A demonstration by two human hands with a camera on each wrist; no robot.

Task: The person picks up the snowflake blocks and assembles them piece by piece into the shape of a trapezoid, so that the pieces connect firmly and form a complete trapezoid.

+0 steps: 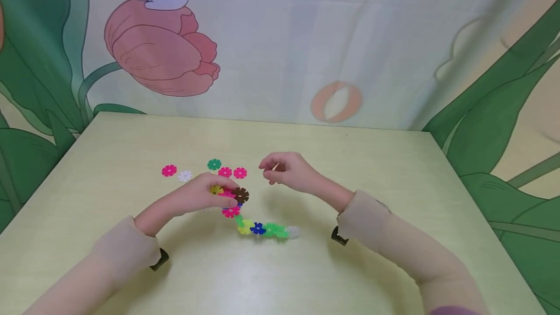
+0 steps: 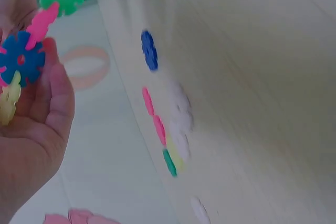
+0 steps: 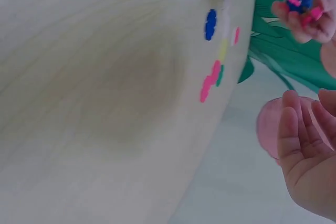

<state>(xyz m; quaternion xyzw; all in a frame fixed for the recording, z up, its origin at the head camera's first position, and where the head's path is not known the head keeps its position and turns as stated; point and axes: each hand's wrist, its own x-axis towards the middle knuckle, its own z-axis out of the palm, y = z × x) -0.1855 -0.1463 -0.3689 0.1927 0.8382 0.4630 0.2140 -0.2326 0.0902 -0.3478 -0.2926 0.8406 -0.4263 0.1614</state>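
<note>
Left hand [image 1: 210,193] and right hand [image 1: 286,169] above a pale table [image 1: 210,286]. The left forearm slants up from the lower left; its hand points rightward, knuckles uppermost, thumb below, with the digits clamped on one end of a chain of interlocked, notched plastic discs. The right forearm enters from the lower right, and its hand points leftward, fingers loosely bent and apart from the chain; the right wrist view shows nothing in its grasp.

The chain includes a brown disc [image 1: 241,195] beside the left fingertips, a pink disc [image 1: 231,212] below them, and a stretch running rightward through a yellow disc [image 1: 246,227] and a dark blue disc [image 1: 258,228] to a whitish disc [image 1: 293,232]. Whether this far end touches the table is hard to judge from above.

Beyond the left hand, loose discs lie flat on the table: a green disc [image 1: 214,164] near two pink discs [image 1: 240,173], with a white disc [image 1: 185,176] and another pink one farther left.
</note>
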